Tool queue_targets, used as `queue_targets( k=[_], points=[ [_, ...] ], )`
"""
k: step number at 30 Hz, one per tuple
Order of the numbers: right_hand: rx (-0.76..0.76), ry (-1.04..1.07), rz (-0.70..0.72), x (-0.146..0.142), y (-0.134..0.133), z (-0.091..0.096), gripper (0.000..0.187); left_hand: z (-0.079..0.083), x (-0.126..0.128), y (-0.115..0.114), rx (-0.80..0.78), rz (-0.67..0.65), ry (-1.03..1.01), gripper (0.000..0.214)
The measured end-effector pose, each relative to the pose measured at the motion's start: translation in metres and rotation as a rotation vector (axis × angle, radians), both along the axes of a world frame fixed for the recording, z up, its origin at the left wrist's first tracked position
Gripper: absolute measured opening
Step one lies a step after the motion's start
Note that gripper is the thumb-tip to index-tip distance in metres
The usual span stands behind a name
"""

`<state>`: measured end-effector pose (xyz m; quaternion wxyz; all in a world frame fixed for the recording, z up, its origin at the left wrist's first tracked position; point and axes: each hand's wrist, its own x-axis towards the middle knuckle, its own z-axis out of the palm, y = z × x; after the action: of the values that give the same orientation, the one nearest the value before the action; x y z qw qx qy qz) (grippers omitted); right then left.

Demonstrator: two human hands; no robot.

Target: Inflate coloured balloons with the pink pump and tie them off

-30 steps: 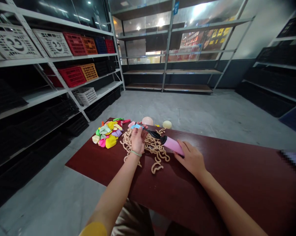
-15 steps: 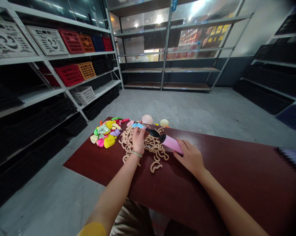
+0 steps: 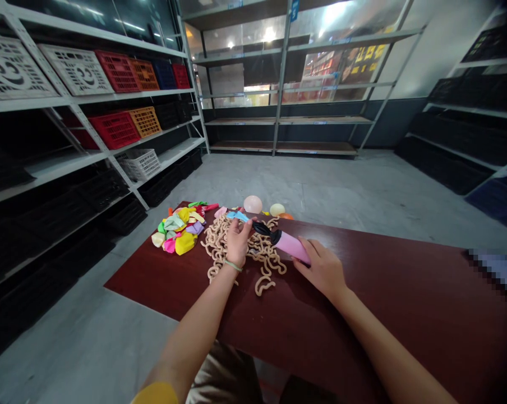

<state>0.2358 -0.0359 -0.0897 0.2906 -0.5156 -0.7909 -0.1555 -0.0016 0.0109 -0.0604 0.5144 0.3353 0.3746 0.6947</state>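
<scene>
My left hand (image 3: pixel 238 240) is closed, pinching a limp blue balloon (image 3: pixel 236 215) at the black nozzle end of a hand pump. The pink balloon pump (image 3: pixel 293 247) slants down to the right, and my right hand (image 3: pixel 322 268) is wrapped round its lower end. Beneath the left hand and the nozzle lies a heap of beige, wavy foam-like pieces (image 3: pixel 264 247), a few of them loose toward me. Left of that heap sits a pile of uninflated balloons (image 3: pixel 180 229) in many colours. The fingertips partly hide the balloon's neck.
Inflated balloons, one pale pink (image 3: pixel 252 204) and one pale yellow (image 3: pixel 277 210), show past the far edge of the dark red table (image 3: pixel 363 314). A pixelated flat object (image 3: pixel 495 269) is at the right. Shelves with crates (image 3: pixel 114 129) stand left.
The view has shifted slightly, and an orange balloon shows more beyond the table's far edge. Both hands keep their hold on the balloon and pump, almost unmoved.
</scene>
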Motion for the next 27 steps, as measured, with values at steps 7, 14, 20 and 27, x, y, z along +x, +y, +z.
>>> queue_targets(
  k=[7,14,20,27],
  points=[
    [-0.001,-0.008,-0.019,-0.002,0.000,0.000,0.050,0.004,0.004,-0.005,-0.019,-0.057,-0.016,0.060],
    [-0.036,0.034,0.026,-0.014,-0.003,0.005,0.049,0.003,0.015,-0.008,0.029,-0.145,-0.205,0.052],
    [-0.125,0.010,0.141,-0.034,-0.003,0.001,0.056,0.016,0.026,-0.012,0.060,0.086,-0.202,0.043],
    [-0.153,-0.037,0.096,-0.035,-0.002,-0.004,0.054,0.046,0.017,-0.004,0.098,0.280,-0.272,0.018]
  ],
)
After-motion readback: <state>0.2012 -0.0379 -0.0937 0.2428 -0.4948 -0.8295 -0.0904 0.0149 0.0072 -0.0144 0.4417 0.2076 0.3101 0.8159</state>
